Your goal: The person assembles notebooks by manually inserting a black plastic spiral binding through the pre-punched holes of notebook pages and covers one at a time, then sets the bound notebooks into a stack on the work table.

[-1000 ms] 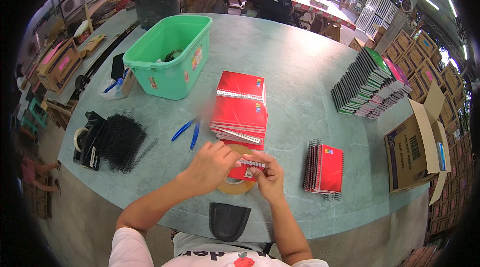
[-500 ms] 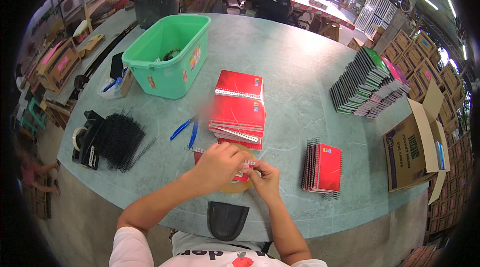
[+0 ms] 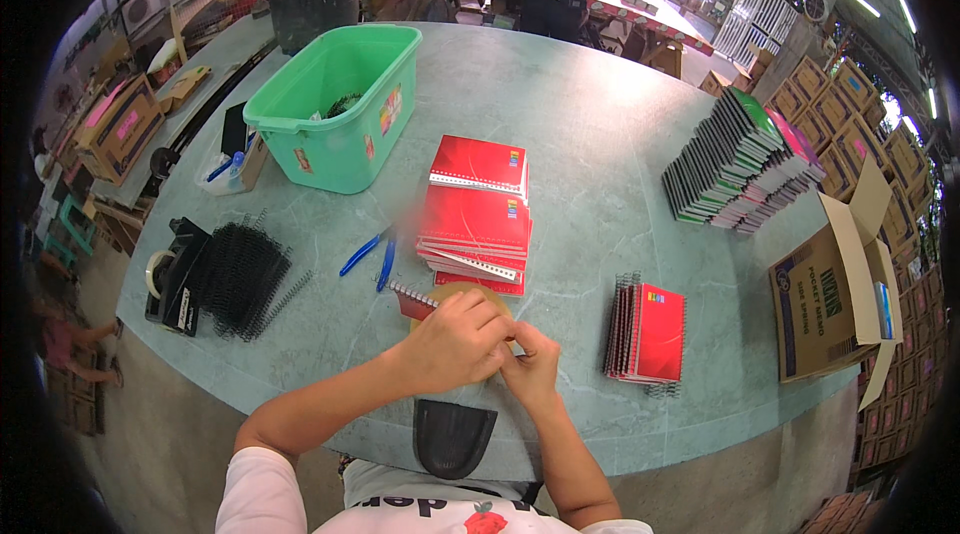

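A small red spiral notebook (image 3: 414, 304), with black coil along its white punched edge, is tilted in front of me, mostly covered by my left hand (image 3: 456, 339). That hand is closed on it, knuckles up. My right hand (image 3: 530, 362) is pinched against the left fingertips; whatever lies between its thumb and finger is hidden. Under the hands, part of a round tan disc (image 3: 468, 288) shows on the table. Just beyond stands a pile of red notebooks (image 3: 474, 219) with punched edges. Blue-handled pliers (image 3: 372, 259) lie left of the pile.
Black coils (image 3: 240, 279) lie beside a tape dispenser (image 3: 178, 279) at left. A green tub (image 3: 330, 149) stands behind them. To the right are coiled red notebooks (image 3: 655, 334), a tall notebook stack (image 3: 735, 169) and an open carton (image 3: 825, 304). A black pad (image 3: 455, 439) sits at the near edge.
The notebook has turned in my hands, so more of its coiled edge shows at left. My left hand has shifted slightly right and down, and its fingers now meet the right hand's.
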`<action>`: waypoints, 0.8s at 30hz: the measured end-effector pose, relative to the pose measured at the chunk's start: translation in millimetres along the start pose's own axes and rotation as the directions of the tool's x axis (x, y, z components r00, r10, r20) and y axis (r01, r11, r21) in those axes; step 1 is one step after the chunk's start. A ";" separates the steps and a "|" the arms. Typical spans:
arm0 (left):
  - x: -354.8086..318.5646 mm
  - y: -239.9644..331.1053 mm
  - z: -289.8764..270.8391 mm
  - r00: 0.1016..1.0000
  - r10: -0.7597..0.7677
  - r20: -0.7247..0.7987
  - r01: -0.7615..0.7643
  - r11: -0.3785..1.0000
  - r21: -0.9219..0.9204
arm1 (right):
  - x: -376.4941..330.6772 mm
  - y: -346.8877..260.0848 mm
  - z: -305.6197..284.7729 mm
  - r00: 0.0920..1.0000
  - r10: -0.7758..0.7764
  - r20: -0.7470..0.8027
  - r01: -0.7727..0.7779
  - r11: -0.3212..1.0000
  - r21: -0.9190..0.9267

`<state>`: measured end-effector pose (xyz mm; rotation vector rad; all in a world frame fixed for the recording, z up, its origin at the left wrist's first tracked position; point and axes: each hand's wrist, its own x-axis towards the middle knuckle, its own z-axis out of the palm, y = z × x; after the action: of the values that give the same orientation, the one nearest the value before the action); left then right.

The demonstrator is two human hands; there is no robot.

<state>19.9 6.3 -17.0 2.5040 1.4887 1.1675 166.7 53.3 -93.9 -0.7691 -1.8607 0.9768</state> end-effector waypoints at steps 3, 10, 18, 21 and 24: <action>-1.8 -0.5 0.7 0.998 -0.028 0.055 0.029 0.999 -0.018 | -1.3 2.0 1.0 1.000 -0.028 -0.006 0.028 1.000 -0.005; -4.8 4.2 -4.8 0.967 -0.156 0.200 0.155 0.988 0.019 | -7.4 3.4 5.3 0.987 -0.158 -0.008 0.158 0.986 -0.052; 4.8 9.0 -36.5 0.971 -0.153 -0.183 0.178 0.975 0.131 | -1.7 -26.4 -111.6 0.886 -0.249 -0.391 0.114 0.934 -0.337; -10.6 -5.7 -35.9 0.953 -0.255 -0.161 0.263 0.964 0.029 | -15.3 -36.1 -167.6 0.890 -0.284 -0.356 -0.052 0.713 -0.699; -19.3 -10.1 -24.5 0.981 -0.187 -0.060 0.189 0.982 0.029 | -51.9 2.1 -188.9 0.993 0.015 -0.117 -0.091 0.730 -0.677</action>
<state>-7.6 -11.3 -14.3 2.3059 1.7294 1.2015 358.4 72.5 -58.3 -1.2840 -2.1215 0.2295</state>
